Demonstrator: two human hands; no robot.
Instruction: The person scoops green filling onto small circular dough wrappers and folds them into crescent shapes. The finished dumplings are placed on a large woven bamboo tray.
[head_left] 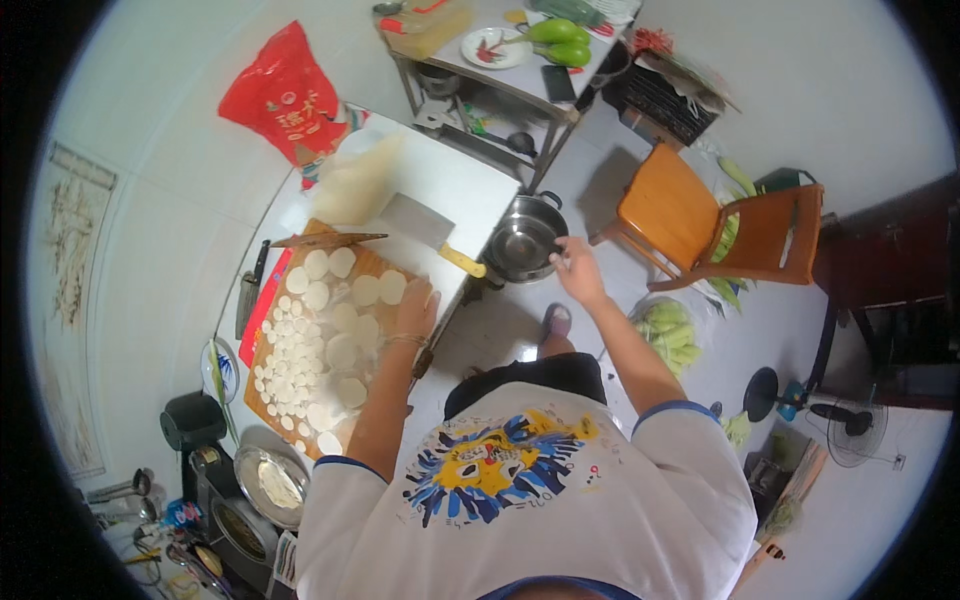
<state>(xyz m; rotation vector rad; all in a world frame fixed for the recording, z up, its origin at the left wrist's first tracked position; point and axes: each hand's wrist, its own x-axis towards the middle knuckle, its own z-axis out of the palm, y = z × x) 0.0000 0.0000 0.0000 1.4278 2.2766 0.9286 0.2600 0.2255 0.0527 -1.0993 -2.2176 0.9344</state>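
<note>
L hand over 1 board, R hand nr 1 pot (can't tell either grip).

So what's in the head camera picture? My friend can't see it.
A person's left hand is by round dough pieces on a wooden board; the right hand is near a metal pot. A big knife lies on a white table.

The left hand is at the right edge of the wooden board, beside pale dough rounds; the right hand, fingers bent, is by a steel pot. A cleaver reaches the counter's right edge.
</note>
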